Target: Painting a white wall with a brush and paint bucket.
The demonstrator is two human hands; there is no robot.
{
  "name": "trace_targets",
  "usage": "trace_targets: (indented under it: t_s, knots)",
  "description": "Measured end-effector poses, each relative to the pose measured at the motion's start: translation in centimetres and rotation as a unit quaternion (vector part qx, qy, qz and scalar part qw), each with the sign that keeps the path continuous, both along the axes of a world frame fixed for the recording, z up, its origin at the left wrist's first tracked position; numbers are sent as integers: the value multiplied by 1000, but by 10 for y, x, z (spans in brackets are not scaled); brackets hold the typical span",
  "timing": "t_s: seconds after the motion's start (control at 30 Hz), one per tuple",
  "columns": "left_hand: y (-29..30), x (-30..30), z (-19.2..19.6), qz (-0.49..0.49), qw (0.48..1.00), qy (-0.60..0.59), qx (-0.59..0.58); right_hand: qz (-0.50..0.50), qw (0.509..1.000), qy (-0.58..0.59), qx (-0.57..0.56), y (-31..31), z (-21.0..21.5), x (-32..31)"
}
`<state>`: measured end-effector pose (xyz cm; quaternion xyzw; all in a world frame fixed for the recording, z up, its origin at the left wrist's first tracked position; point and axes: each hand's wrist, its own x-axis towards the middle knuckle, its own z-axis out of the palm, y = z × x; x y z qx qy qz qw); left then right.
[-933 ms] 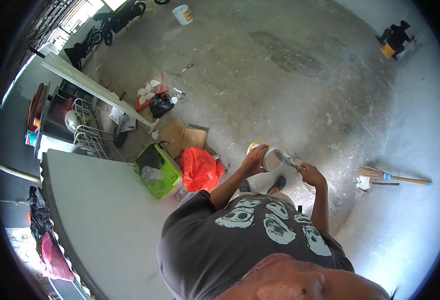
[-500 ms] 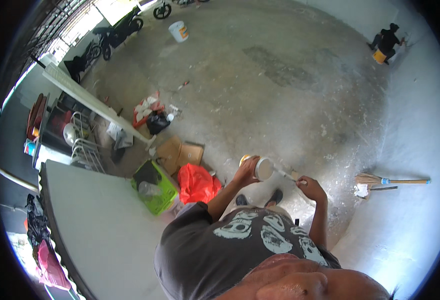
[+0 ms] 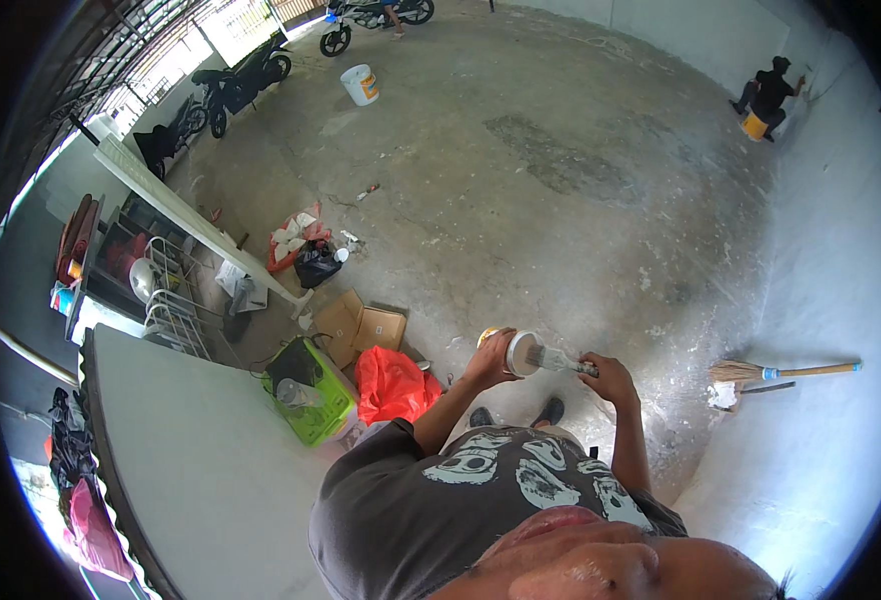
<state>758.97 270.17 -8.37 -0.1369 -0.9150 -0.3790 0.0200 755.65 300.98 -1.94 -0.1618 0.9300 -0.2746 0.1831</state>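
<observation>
My left hand (image 3: 491,361) is wrapped round a small white tub (image 3: 518,344) with some yellow on its side. The tub is tipped so that its round mouth faces my right hand. Closed on the handle of a paintbrush (image 3: 564,361), my right hand (image 3: 611,379) holds it level just right of the tub. The bristle tip lies at the tub's mouth, over pale contents; whether it touches them I cannot tell. Both hands are in front of my dark printed shirt, above my shoes.
A red plastic bag (image 3: 393,385), a green crate (image 3: 313,395) and an opened cardboard box (image 3: 369,328) lie to the left. On the right a straw broom (image 3: 746,371) rests by the white wall (image 3: 821,450). Far right, a person (image 3: 769,98) sits on a yellow bucket (image 3: 754,127).
My right hand has moved a little left, bringing the brush's bristles to the tub's mouth. The tub has tilted further toward the brush and shifted slightly left.
</observation>
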Motion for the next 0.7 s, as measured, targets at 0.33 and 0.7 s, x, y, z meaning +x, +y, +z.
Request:
trace_targets:
  t_s: [0.33, 0.7]
  knots:
    - [-35, 21, -19, 48, 999, 3, -24, -10, 998, -44, -51, -1, 14, 2]
    - [-20, 0, -5, 0, 1000, -4, -25, -4, 994, -102, -48, -8, -11, 0]
